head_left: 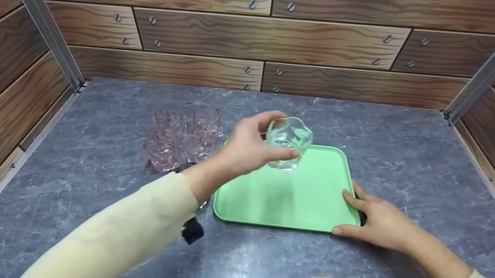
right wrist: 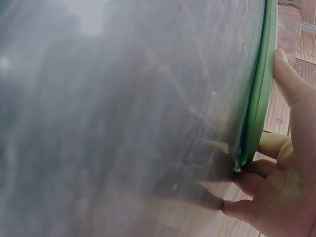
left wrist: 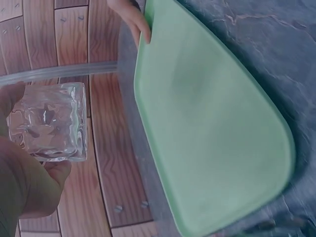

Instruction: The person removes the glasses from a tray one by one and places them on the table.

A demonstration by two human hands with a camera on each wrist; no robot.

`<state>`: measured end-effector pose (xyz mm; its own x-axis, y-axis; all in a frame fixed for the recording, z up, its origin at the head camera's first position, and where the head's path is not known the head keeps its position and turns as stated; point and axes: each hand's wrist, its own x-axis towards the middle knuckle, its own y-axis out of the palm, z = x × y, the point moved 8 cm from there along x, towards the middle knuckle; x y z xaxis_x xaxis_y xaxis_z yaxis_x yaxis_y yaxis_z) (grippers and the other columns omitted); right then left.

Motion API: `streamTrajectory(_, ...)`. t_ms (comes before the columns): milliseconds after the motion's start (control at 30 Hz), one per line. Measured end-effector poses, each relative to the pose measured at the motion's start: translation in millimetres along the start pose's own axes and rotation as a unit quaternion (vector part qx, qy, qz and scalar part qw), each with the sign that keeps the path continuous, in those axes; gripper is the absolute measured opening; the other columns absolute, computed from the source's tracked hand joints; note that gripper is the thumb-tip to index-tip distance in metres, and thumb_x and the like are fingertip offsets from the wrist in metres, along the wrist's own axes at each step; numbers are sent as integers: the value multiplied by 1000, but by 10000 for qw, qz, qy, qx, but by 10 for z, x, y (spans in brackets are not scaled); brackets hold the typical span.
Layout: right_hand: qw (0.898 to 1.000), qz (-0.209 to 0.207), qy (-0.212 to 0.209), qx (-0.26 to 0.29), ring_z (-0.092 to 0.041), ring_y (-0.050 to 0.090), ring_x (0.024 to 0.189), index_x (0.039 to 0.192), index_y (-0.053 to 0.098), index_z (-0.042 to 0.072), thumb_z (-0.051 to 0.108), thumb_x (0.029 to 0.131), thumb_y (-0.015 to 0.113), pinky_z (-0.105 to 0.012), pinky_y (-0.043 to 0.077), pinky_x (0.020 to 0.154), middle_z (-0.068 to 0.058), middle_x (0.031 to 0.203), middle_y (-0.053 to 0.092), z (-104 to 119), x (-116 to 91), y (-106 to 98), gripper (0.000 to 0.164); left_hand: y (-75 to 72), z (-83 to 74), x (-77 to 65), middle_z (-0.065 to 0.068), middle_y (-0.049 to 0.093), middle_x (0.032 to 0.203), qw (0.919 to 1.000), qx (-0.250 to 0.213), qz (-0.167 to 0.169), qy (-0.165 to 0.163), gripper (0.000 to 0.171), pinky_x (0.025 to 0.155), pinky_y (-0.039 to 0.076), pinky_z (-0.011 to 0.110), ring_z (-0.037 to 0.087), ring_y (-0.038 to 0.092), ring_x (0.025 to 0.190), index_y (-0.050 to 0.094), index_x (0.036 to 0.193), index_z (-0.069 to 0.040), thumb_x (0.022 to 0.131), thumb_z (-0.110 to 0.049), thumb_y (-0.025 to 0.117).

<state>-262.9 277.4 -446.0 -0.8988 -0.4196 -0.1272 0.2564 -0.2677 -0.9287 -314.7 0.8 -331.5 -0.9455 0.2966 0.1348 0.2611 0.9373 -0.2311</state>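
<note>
My left hand (head_left: 249, 144) grips a clear drinking glass (head_left: 287, 139) with a wavy rim, thumb on the near side and fingers round the far side. In the head view the glass overlaps the far part of a green tray (head_left: 287, 196); the left wrist view shows the glass (left wrist: 49, 121) raised, apart from the tray (left wrist: 212, 118). At the tray's right end, my right hand (head_left: 379, 219) holds the corner, thumb at the near edge and fingers at the right rim. In the right wrist view its fingers (right wrist: 252, 182) curl at the green rim (right wrist: 261, 94).
Several pink-tinted glasses (head_left: 163, 147) stand close together left of the tray, partly hidden by the left forearm. Everything rests on a grey marbled table (head_left: 260, 268). Wood-patterned walls (head_left: 269, 38) enclose its back and sides.
</note>
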Motion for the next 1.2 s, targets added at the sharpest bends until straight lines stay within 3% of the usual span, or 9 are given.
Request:
streamTrajectory(133, 10000, -21, -12, 6, -59, 36, 145, 159, 42, -1, 83, 84, 65, -72, 37, 114, -32, 169, 21, -5, -8, -1, 115, -172, -5, -70, 11, 66, 137, 9998, -193, -81, 26, 79, 86, 63, 33, 33, 69, 116, 57, 149, -6, 79, -11, 95)
streamTrajectory(600, 10000, -29, 11, 55, -59, 37, 144, 159, 42, -1, 82, 84, 67, -72, 37, 113, -31, 169, 22, -11, -17, 27, 114, -766, 11, -401, 8, 68, 135, 9994, -125, -320, -19, 80, 94, 61, 33, 28, 70, 117, 56, 149, -7, 79, -10, 95)
streamTrajectory(867, 9999, 29, 71, 66, -59, 36, 145, 159, 42, 0, 83, 84, 66, -73, 36, 113, -31, 169, 21, -15, -18, 15, 115, -1137, 19, -625, 11, 70, 131, 9983, -52, -585, -10, 81, 88, 64, 35, 37, 71, 111, 57, 148, -6, 76, -6, 95)
streamTrajectory(1100, 10000, 35, 59, 32, -59, 36, 145, 160, 42, 1, 84, 84, 65, -73, 37, 113, -30, 170, 21, -9, -10, 0, 114, -1463, 58, -806, 9, 72, 128, 9947, 442, -925, 37, 78, 72, 61, 26, 25, 67, 92, 60, 146, -7, 76, -7, 95)
streamTrajectory(1200, 10000, -3, 23, 31, -59, 37, 145, 159, 42, 1, 83, 84, 65, -72, 37, 113, -30, 170, 21, 0, -8, -6, 114, -1580, 71, -885, 9, 72, 129, 9936, 537, -991, 26, 76, 73, 60, 24, 24, 67, 93, 61, 145, -8, 77, -9, 96)
